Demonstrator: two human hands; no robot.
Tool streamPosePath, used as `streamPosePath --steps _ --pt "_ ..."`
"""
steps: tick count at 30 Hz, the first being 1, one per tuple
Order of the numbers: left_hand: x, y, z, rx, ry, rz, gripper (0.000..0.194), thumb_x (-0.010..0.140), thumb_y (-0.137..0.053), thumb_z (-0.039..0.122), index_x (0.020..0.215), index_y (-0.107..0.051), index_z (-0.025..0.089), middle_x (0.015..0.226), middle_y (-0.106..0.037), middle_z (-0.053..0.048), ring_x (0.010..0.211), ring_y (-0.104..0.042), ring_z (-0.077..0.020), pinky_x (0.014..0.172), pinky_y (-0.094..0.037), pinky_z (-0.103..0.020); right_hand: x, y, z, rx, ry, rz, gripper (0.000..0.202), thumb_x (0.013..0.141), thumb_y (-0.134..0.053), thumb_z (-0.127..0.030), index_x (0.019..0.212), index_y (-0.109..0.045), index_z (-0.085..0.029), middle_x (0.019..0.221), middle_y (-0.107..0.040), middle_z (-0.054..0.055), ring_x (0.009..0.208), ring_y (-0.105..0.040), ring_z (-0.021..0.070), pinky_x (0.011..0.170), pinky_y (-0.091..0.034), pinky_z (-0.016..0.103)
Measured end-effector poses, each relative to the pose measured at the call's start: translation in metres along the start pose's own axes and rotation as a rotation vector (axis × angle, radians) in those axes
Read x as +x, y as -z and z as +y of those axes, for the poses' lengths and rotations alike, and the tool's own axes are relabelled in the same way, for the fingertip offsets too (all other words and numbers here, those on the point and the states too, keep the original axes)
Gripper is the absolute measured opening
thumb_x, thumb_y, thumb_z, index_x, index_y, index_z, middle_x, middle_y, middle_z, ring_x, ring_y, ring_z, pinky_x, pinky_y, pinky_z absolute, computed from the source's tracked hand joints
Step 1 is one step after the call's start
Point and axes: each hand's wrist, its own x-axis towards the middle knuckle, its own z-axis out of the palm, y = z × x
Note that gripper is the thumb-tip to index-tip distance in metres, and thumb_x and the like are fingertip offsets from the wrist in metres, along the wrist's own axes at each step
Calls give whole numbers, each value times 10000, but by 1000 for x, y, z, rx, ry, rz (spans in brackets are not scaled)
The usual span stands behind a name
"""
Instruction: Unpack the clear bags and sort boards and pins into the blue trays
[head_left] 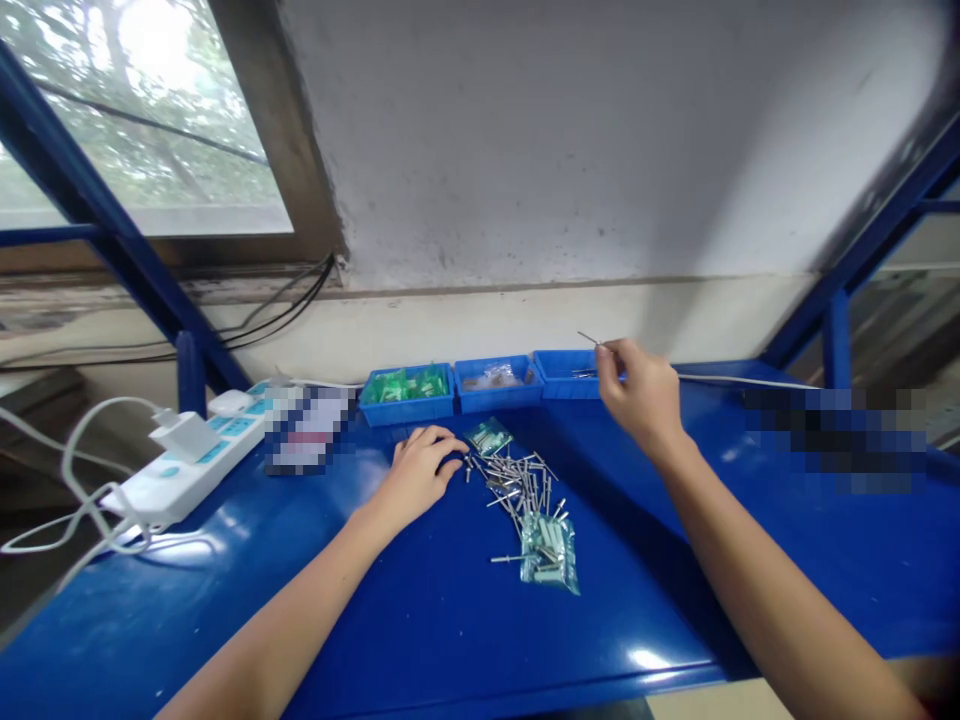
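Note:
My right hand (641,390) is raised at the front of the right-hand blue bin (559,390). Pinched between its thumb and fingers is a thin metal blind rivet (589,338), its pin pointing up and left. On the blue table, my left hand (424,465) lies with thumb and fingers apart, at the left edge of a loose pile of blind rivets (529,483); whether a fingertip touches one is unclear. A small clear greenish bag (550,552) of pale plugs lies at the pile's near end. Another small bag (489,437) lies at its far end.
The left blue bin (409,408) holds green packets, and the middle bin (498,398) holds clear bags and small parts. A white power strip (202,455) with cables and a pixelated flat item (309,430) are at left. Blue frame posts (855,240) flank the table; a wall stands behind.

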Motion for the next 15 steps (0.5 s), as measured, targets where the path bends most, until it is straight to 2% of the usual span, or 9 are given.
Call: streamPosePath --steps 3,6,8,12,15 --pt "1 0 1 4 27 3 135 851 -526 238 885 -654 262 1109 -586 -48 1105 -459 -269 883 -363 -468 6 -9 22 -154 -193 -235 354 870 -432 -417 1051 -594 -159 833 -672 100 746 -616 249 619 -383 306" --pt "1 -1 4 -3 15 26 133 874 -488 238 826 -612 233 1084 -585 -44 1094 -455 -252 873 -358 -444 -9 -21 15 -129 -167 -352 342 871 -448 -400 1078 -583 -163 851 -679 99 764 -629 246 629 -403 307" --pt "1 -4 5 -22 26 48 145 899 -438 239 840 -569 221 1081 -573 -45 1069 -457 -240 854 -368 -425 -23 -27 -6 17 -11 -388 308 888 -437 -371 1071 -578 -168 843 -674 83 754 -626 219 645 -421 298" --pt "1 -6 7 -79 44 98 180 931 -356 240 853 -515 206 1011 -572 -44 980 -476 -214 841 -384 -394 -47 -29 -57 265 456 -383 243 893 -466 -312 1077 -551 -178 900 -649 70 821 -601 207 704 -440 305" --pt "0 -4 14 -130 -20 127 214 940 -330 238 828 -508 198 929 -572 -39 926 -492 -197 833 -393 -356 -57 -27 -76 287 596 -382 157 899 -456 -277 977 -571 -203 866 -637 61 792 -577 207 695 -426 321"
